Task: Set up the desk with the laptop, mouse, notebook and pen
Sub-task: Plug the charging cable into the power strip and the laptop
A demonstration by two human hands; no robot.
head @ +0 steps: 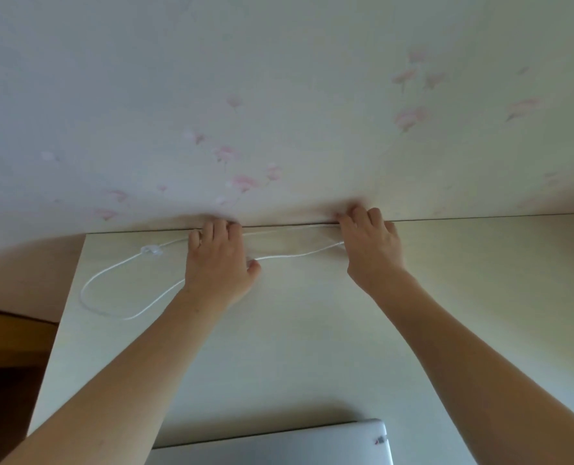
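A pale wooden desk (312,347) stands against a flowered wall. A closed silver laptop (279,444) lies at the desk's near edge, partly cut off by the frame. A thin white cable (111,280) loops over the desk's far left and runs along the back edge. My left hand (218,260) rests on the cable at the back of the desk, fingers curled over it. My right hand (373,243) is at the back edge by the wall, fingers bent down on the cable's other stretch. Mouse, notebook and pen are out of sight.
The wall (279,112) with faint pink flowers rises right behind the desk. A small clear cable clip (151,250) sits on the cable at the left. Left of the desk is a drop to a darker wooden floor (10,347).
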